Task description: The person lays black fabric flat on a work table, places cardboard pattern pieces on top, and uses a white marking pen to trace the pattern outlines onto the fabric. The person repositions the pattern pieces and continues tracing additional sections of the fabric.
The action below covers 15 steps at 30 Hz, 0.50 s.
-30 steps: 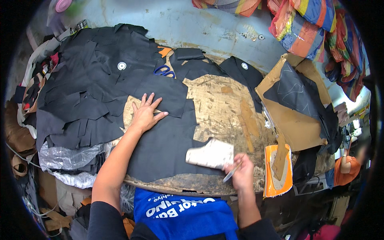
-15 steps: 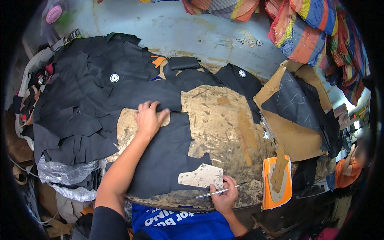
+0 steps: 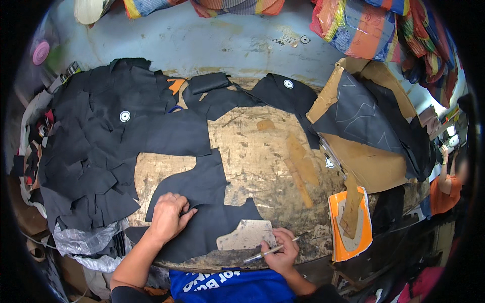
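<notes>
A black leather-like piece (image 3: 202, 233) lies along the near edge of the worn wooden board. My left hand (image 3: 171, 216) rests on it, fingers curled together and apparently gripping the material; the fingertips are partly hidden. A pale, speckled pattern piece (image 3: 246, 235) with an angled outline lies flat on the right end of this black piece. Beside its right edge is my right hand (image 3: 284, 252), closed round a slim silver pen (image 3: 268, 254) held slanting, with its fingertips close to the pattern piece.
Overlapping black sheets (image 3: 91, 146) cover the board's left side. An orange-edged pad (image 3: 353, 242) with a brown strip lies at right, below brown card and a marked black sheet (image 3: 353, 108). Woven striped sacks (image 3: 364, 30) hang behind. A person in orange (image 3: 447, 189) is at far right.
My left hand has drawn back toward me from the upper edge of the black piece, its spread fingers now curled. My right hand keeps the pen beside the pattern piece. The view has shifted.
</notes>
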Available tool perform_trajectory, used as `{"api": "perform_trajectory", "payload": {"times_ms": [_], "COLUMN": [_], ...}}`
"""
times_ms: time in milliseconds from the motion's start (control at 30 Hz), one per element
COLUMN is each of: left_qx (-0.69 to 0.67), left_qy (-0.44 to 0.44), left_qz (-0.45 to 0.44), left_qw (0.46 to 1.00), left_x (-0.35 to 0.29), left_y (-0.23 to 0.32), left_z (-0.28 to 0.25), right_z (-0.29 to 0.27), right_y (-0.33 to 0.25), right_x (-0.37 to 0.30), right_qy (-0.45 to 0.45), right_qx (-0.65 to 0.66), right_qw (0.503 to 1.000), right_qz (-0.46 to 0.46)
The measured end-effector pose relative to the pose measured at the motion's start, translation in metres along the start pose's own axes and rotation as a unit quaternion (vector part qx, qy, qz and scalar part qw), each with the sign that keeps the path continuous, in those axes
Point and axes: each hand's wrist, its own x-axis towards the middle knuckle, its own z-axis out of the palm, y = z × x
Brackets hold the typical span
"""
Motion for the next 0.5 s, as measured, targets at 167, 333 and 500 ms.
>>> {"api": "perform_trajectory", "payload": {"times_ms": [167, 333, 500], "left_qx": [-0.047, -0.091, 0.024], "left_qy": [0.036, 0.093, 0.118], "left_qz": [0.049, 0.166, 0.034], "left_qw": [0.997, 0.978, 0.992], "left_x": [0.049, 0.193, 0.331], "left_y": [0.001, -0.014, -0.056], "left_z": [-0.036, -0.074, -0.066], "right_z": [-0.016, -0.016, -0.018], "right_y": [0.002, 0.011, 0.021], "right_x": [-0.001, 0.001, 0.002], "right_qy": [0.027, 0.021, 0.005], "right_qx": [0.004, -0.038, -0.088], "right_qw": [0.998, 0.998, 0.996], "right_qz": [0.062, 0.046, -0.028]}}
